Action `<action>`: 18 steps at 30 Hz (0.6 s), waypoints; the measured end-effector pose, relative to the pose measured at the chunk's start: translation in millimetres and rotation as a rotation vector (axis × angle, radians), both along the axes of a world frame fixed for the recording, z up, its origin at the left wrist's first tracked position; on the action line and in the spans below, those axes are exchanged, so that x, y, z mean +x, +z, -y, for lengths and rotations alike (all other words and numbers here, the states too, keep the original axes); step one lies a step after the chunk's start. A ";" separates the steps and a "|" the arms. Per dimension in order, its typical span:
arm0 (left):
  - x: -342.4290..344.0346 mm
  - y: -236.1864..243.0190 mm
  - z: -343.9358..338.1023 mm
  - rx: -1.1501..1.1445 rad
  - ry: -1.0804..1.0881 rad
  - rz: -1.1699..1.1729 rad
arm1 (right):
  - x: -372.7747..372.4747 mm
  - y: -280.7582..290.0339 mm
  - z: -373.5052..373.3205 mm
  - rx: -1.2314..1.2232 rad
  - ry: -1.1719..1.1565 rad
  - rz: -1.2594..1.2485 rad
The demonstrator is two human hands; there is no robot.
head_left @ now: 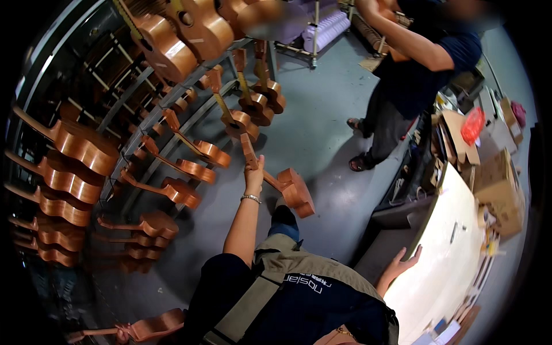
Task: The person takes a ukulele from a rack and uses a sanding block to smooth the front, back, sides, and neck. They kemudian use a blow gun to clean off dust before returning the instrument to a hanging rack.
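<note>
My left hand [255, 173] is closed around the neck of a brown wooden ukulele [295, 193], just below its headstock. The ukulele slants down to the right above the floor, its body away from my hand, and no strings can be made out on it. My right hand [404, 264] is at the near-left edge of a pale board [445, 259], fingers stretched out and apart, holding nothing. Whether it rests on the board I cannot tell. Left of my left hand, several similar ukuleles [213, 154] hang on a metal rack.
More instruments [86, 148] hang at the far left, and one ukulele [158, 326] is at the lower left. A co-worker in dark clothes [411, 86] stands ahead on the right. Cardboard boxes [499, 192] and a red plastic bag [472, 126] lie beyond the board. Purple rolls [326, 33] sit on a far rack.
</note>
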State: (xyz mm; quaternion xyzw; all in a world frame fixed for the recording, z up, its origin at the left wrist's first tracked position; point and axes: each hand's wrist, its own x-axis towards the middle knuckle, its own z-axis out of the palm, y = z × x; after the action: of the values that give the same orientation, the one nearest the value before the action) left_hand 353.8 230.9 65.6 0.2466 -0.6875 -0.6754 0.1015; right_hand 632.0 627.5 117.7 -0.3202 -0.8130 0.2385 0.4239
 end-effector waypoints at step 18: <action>-207.5 -30.6 288.6 0.049 0.101 0.232 | -279.6 16.4 164.1 -0.093 0.438 0.304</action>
State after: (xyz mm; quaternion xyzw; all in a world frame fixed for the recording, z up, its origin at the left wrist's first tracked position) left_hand 146.3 -57.6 35.1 0.3599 -0.6645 -0.6531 0.0488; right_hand 352.4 463.4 134.0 -0.1878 -0.9053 0.3109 0.2201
